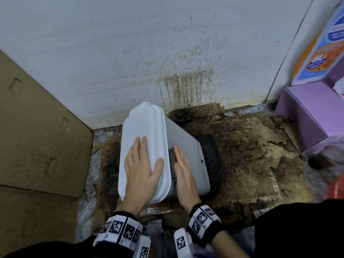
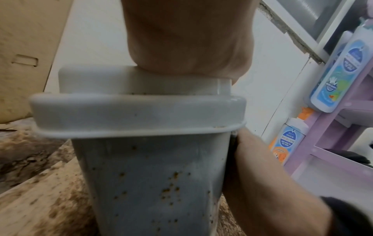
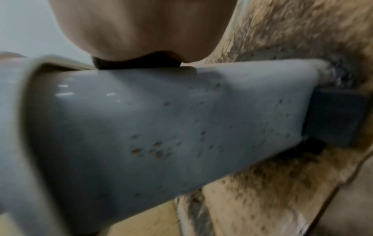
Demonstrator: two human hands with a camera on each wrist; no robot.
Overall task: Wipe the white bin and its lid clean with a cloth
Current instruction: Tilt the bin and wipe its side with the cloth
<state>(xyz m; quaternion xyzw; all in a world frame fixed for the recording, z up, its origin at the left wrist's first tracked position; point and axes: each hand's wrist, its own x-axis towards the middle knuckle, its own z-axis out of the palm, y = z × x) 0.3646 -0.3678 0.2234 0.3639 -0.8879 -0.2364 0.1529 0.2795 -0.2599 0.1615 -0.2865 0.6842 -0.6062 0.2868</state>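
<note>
The white bin [image 1: 188, 146] stands on stained cardboard with its lid [image 1: 143, 127] on top. Brown specks dot its side [image 2: 153, 183] and also show on the bin [image 3: 161, 127] in the right wrist view. My left hand [image 1: 141, 164] lies flat on the lid [image 2: 137, 110], fingers straight and thumb at the lid's right edge. My right hand [image 1: 183, 170] presses a dark grey cloth [image 1: 172, 155] flat against the bin's right side just under the lid rim. The cloth [image 3: 137, 63] peeks out under the palm; most of it is hidden.
A stained white wall [image 1: 167, 53] rises right behind the bin. A brown cardboard box [image 1: 37, 136] stands at the left. Purple shelves [image 1: 312, 112] with soap bottles [image 2: 339, 76] stand at the right. Dirty cardboard [image 1: 251, 155] covers the floor.
</note>
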